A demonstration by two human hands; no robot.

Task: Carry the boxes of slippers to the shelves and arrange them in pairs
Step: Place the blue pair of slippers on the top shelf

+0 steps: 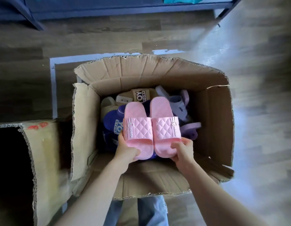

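An open cardboard box (219, 115) stands on the floor in front of me, with several slippers in it: dark blue ones (111, 121), lilac ones (182, 103) and beige ones (108, 103). Above them I hold a pair of pink slippers side by side. My left hand (126, 150) grips the end of the left pink slipper (136, 128). My right hand (182, 152) grips the end of the right pink slipper (164, 126). Both slippers have quilted straps with a small rabbit badge.
A second open cardboard box (42, 152) stands to the left, its inside dark. A blue metal shelf unit (125, 8) runs along the top of the view, with something teal (182, 0) on it. Wood-look floor lies between the box and the shelf.
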